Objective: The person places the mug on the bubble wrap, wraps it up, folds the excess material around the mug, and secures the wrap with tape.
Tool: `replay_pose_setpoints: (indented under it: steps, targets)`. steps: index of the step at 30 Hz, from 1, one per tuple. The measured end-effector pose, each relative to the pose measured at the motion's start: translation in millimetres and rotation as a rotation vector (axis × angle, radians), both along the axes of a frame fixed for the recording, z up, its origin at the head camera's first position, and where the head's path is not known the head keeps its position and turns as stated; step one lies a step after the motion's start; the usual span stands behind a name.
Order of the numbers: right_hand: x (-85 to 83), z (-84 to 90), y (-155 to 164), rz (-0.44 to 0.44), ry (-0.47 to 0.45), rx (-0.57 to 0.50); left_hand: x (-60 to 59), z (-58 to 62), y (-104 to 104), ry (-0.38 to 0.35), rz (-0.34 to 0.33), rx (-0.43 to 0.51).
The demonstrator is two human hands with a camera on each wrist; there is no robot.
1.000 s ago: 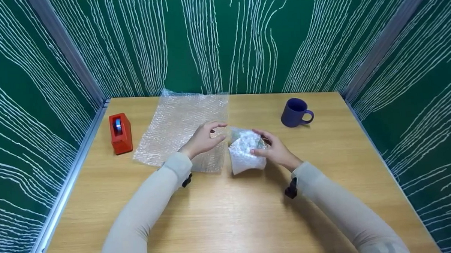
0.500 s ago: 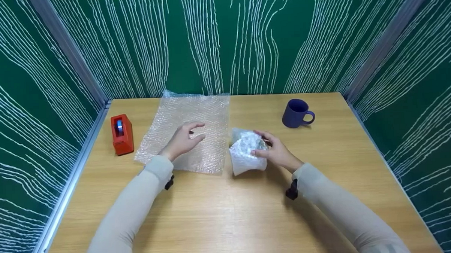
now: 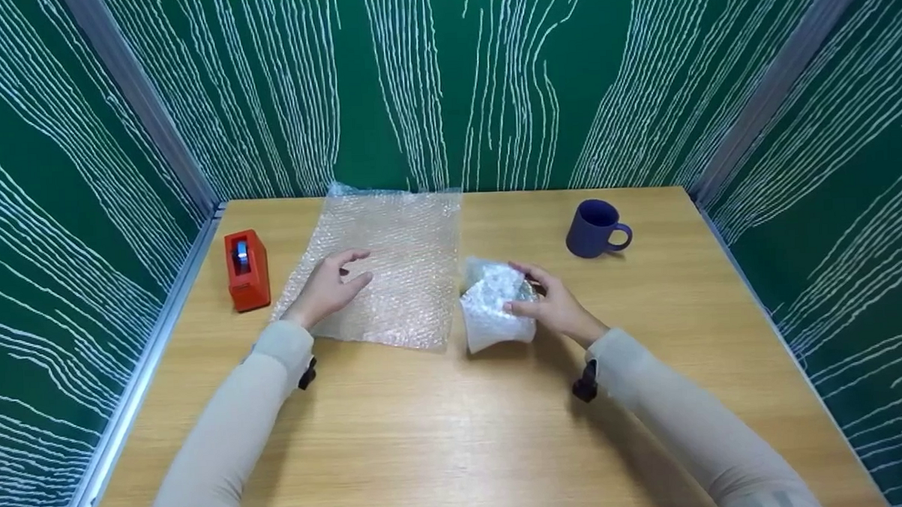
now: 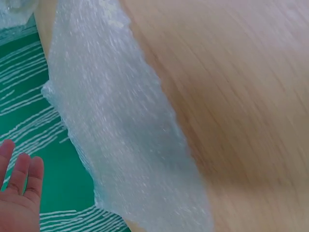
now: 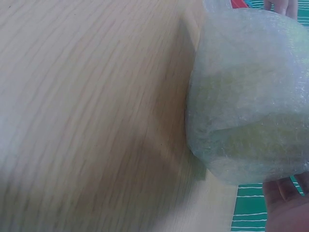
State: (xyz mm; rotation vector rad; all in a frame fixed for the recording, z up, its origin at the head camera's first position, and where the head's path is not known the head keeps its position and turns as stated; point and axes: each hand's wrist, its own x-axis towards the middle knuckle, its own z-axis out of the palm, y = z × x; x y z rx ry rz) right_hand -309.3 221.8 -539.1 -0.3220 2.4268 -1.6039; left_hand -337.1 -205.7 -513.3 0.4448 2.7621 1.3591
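A bundle wrapped in bubble wrap point(image 3: 495, 303) stands on the wooden table point(image 3: 457, 426) near the middle. My right hand point(image 3: 546, 301) holds it from the right side, fingers curled round it; the right wrist view shows the bundle point(image 5: 251, 96) close up. A flat bubble wrap sheet point(image 3: 391, 263) lies to its left, seen also in the left wrist view as the sheet point(image 4: 116, 125). My left hand point(image 3: 328, 285) hovers over the sheet's left part with relaxed fingers, holding nothing. What the bundle contains is hidden.
A red tape dispenser point(image 3: 246, 269) stands at the table's left edge. A dark blue mug point(image 3: 595, 228) stands at the back right. Green patterned walls enclose the table on three sides.
My left hand has moved left, away from the bundle and across the flat sheet. My right hand and the bundle have stayed in place.
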Motion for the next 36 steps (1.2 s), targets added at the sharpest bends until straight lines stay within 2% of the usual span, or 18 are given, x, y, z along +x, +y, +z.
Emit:
replay_pose_setpoints:
  steps: [5, 14, 22, 28, 33, 36]
  targets:
    - [0.0, -0.4, 0.7, 0.017, 0.012, -0.008, 3.3, -1.5, -17.0, 0.001, 0.020, -0.003]
    - [-0.5, -1.6, 1.1, 0.006, -0.009, 0.012, 8.0, -1.7, -44.8, -0.042, 0.062, 0.000]
    - [-0.5, -1.8, 1.2, -0.004, -0.024, 0.011, 12.7, 0.4, -67.2, -0.116, 0.145, -0.014]
    - [-1.1, -1.5, 1.0, -0.008, -0.033, 0.025, 14.8, -1.6, -82.7, -0.082, 0.194, -0.003]
    - [-0.5, -3.9, 0.2, 0.014, 0.011, -0.031, 16.2, -6.6, -97.2, -0.003, 0.244, -0.018]
    - [-0.4, -5.1, -0.7, 0.026, 0.033, -0.054, 17.6, -8.6, -105.2, -0.003, 0.272, -0.023]
